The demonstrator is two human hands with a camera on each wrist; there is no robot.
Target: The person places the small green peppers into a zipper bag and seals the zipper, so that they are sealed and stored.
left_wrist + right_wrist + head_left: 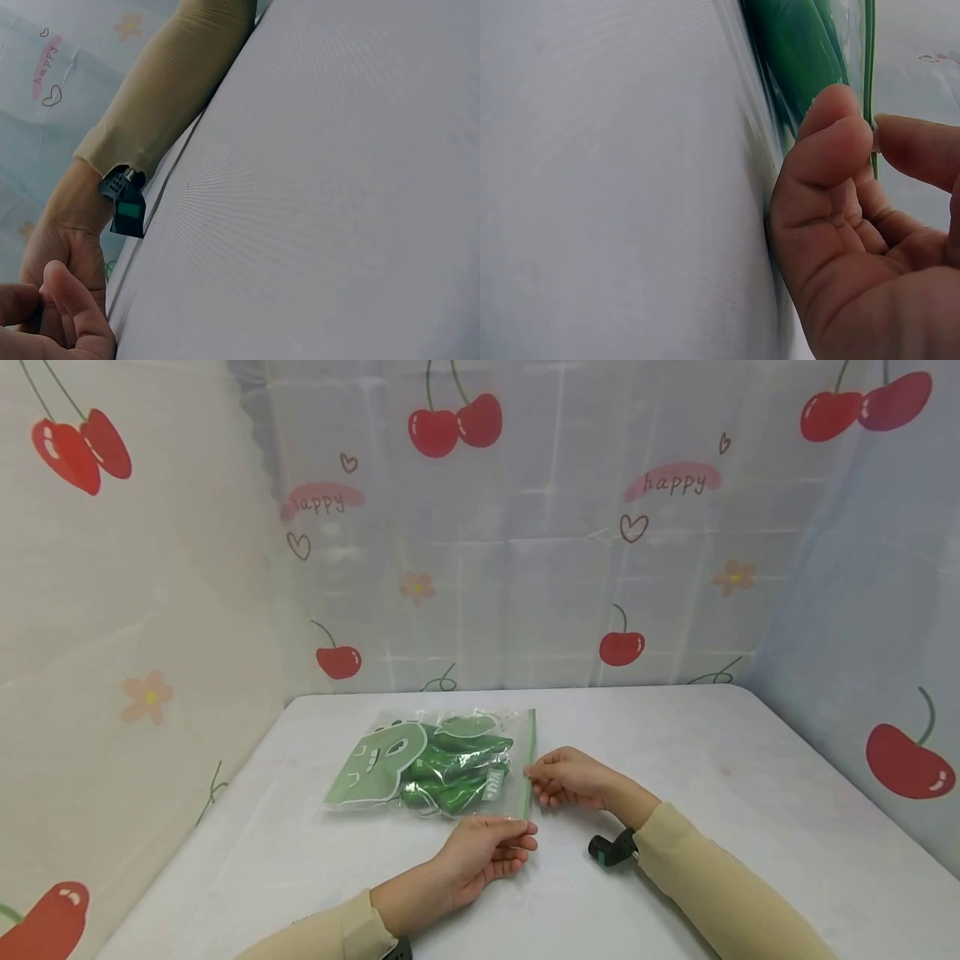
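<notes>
A clear zip bag (517,731) with a pale-green cartoon print lies flat on the table. Several glossy dark-green, pepper-like things (450,768) show through its plastic; their exact kind is unclear. Its green zip strip (531,735) runs along the right side. My left hand (480,864) pinches the near end of that strip between thumb and fingers. Farther up the same strip, my right hand (576,781) pinches it between thumb and index finger. The right wrist view shows the right hand's fingers (832,150) at the green strip (869,67), close to the tabletop.
The white tabletop (675,743) extends around the bag. Cherry-printed curtains (510,543) enclose the back and both sides. A small black wrist camera (611,849) sticks out by the right sleeve.
</notes>
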